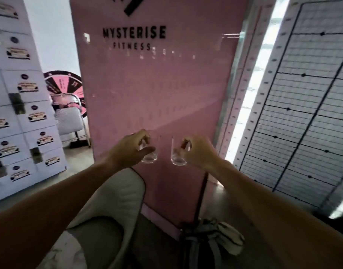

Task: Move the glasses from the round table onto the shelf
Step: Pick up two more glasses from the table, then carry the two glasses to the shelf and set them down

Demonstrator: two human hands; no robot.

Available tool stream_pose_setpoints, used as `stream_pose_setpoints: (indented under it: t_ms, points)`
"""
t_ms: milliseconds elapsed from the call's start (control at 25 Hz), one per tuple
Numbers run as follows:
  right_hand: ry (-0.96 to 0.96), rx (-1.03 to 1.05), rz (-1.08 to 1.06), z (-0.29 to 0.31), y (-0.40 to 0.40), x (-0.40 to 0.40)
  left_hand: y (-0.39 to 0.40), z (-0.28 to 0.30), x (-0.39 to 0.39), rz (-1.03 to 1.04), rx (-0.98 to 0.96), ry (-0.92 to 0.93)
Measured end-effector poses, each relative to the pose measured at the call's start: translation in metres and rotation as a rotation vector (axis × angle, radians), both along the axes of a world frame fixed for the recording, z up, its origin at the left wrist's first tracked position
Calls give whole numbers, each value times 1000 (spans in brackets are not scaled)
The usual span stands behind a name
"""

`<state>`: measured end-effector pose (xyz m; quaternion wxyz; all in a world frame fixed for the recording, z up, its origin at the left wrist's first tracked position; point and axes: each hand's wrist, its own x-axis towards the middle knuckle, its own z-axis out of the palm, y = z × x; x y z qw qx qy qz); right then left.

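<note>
Before the pink panel (157, 84), both arms reach forward, each hand carrying a clear, empty, straight-sided tumbler upright in the air. Left hand (126, 150) fingers wrap the left glass (149, 152); right hand (198, 152) fingers pinch the right glass (177, 154) near its rim.

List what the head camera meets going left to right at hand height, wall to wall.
Stacked white boxes → left hand → left glass → right glass → right hand → white grid panel. Both glasses are held in front of the pink wall.
</note>
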<state>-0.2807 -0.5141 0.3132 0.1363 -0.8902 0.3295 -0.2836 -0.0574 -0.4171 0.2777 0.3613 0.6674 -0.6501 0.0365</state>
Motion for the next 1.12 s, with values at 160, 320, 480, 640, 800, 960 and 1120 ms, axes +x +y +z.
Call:
stream_pose_setpoints:
  t_ms: [160,320,480,640,800,960,1120]
  points:
    - [-48,-30,-154,4,10,-154,-36,5,-132,-169,18,22]
    - [13,-29,-369,7,20,-297,-66,17,-270,-397,62,48]
    - [-15,-60,-547,13,37,-420,-90,32,-397,-613,18,42]
    - [-66,-45,-741,20,51,-527,-117,44,-514,-797,30,49]
    - [-104,-54,-879,23,48,-616,-153,49,-616,-952,31,50]
    - [-101,-98,-1021,28,17,-696,-205,56,-712,-1080,66,81]
    - [-95,-96,-1107,35,-31,-763,-266,67,-791,-1137,80,89]
